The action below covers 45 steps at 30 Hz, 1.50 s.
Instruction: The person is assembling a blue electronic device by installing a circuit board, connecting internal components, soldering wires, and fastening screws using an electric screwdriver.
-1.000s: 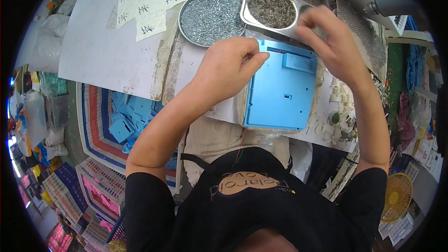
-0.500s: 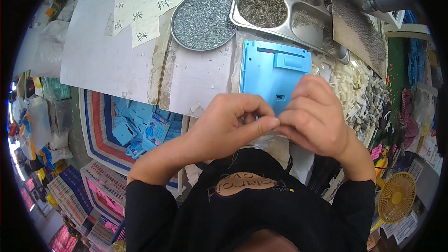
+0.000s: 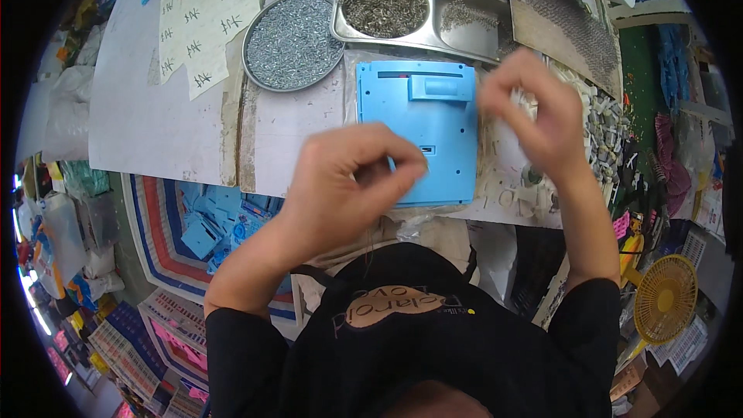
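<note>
A light blue plastic housing (image 3: 453,128), flat and square, lies on the bench with its slotted, raised part away from me. My left hand (image 3: 352,178) hovers over its near left part, thumb and fingers pinched together; whatever is between the tips is too small to make out. To the right of the housing, my right hand (image 3: 538,104) is lifted with bent fingers. Motion smears its fingertips, so its grip cannot be told. It is near a metal compartment tray (image 3: 422,40) of small springs (image 3: 385,6) and a pile of small white and grey parts (image 3: 607,128).
A round metal dish (image 3: 294,42) of small silvery pieces stands left of the tray. Farther left lies paper with handwriting (image 3: 209,19). A striped bag (image 3: 159,224) with blue plastic parts (image 3: 205,236) sits below the bench's left edge. A yellow fan (image 3: 664,299) is at lower right.
My hands were together over the housing's near edge and have parted. The right one moved up and away to the right; the left moved slightly left. The view has shifted, showing more of the housing.
</note>
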Each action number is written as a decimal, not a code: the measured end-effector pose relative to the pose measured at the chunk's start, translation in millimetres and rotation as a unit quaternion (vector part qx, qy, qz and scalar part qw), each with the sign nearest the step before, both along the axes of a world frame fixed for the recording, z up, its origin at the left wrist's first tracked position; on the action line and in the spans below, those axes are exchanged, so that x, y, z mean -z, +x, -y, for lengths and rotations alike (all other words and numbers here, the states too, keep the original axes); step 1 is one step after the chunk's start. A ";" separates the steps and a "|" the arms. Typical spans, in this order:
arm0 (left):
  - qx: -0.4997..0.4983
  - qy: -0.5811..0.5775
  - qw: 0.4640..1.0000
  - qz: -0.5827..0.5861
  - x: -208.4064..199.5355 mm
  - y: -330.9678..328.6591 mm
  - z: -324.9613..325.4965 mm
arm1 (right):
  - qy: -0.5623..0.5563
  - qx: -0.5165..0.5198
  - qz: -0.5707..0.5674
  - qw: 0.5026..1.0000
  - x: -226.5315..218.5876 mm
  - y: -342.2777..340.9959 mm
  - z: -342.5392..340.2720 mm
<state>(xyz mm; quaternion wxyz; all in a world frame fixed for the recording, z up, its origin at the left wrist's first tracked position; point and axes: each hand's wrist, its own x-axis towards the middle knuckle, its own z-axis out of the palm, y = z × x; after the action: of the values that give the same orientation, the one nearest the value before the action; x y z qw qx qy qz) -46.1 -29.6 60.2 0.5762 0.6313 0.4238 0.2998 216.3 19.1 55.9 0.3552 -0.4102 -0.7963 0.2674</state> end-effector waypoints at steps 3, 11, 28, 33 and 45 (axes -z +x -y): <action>-0.044 0.173 0.982 -0.067 11.8 3.5 -11.5 | -0.046 0.074 0.053 0.995 24.3 5.8 -29.4; 0.009 0.357 0.924 -0.134 26.4 34.0 -28.9 | -0.002 0.003 0.136 0.991 35.8 8.7 -43.3; 0.131 0.380 0.878 -0.260 3.5 48.3 -37.8 | -0.012 -0.016 0.055 0.998 39.2 16.4 -53.5; -0.233 0.279 0.840 -0.402 12.6 -47.3 -87.0 | 0.119 -0.031 0.111 0.986 2.3 7.5 -59.3; -0.195 0.297 0.836 -0.418 66.6 -97.9 -96.2 | 0.228 -0.187 0.381 0.876 55.7 -180.5 -139.5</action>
<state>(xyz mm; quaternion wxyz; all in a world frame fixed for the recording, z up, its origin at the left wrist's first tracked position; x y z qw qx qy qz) -143.9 66.6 -6.4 0.0588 0.7414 0.6295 0.2251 35.8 158.6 0.2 0.0507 -0.2310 -0.9709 -0.0373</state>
